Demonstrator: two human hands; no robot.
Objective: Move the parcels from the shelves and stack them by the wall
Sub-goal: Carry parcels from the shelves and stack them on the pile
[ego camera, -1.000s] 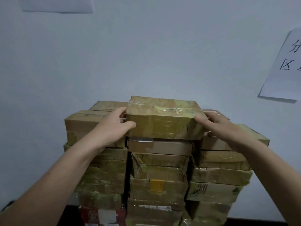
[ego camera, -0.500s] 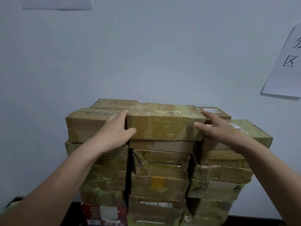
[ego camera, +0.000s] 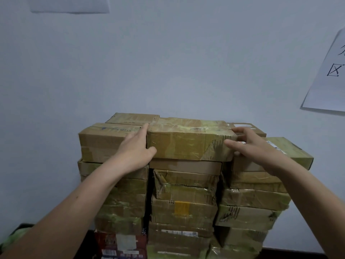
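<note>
Top parcel [ego camera: 188,144] sits on the middle column of the stack [ego camera: 184,184], by the wall [ego camera: 168,62]. My left hand [ego camera: 134,148] lies flat on its left end and my right hand [ego camera: 255,146] rests loose-fingered at the right corner. Both grips are open, likely squaring it. Left neighbour parcel [ego camera: 104,141] and right neighbour parcel [ego camera: 287,152] crowd my fingers. Paper notice [ego camera: 328,75] hangs on the right.

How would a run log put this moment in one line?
top parcel: on middle stack by wall | left hand: flat against its left end | right hand: open at its right end
</note>
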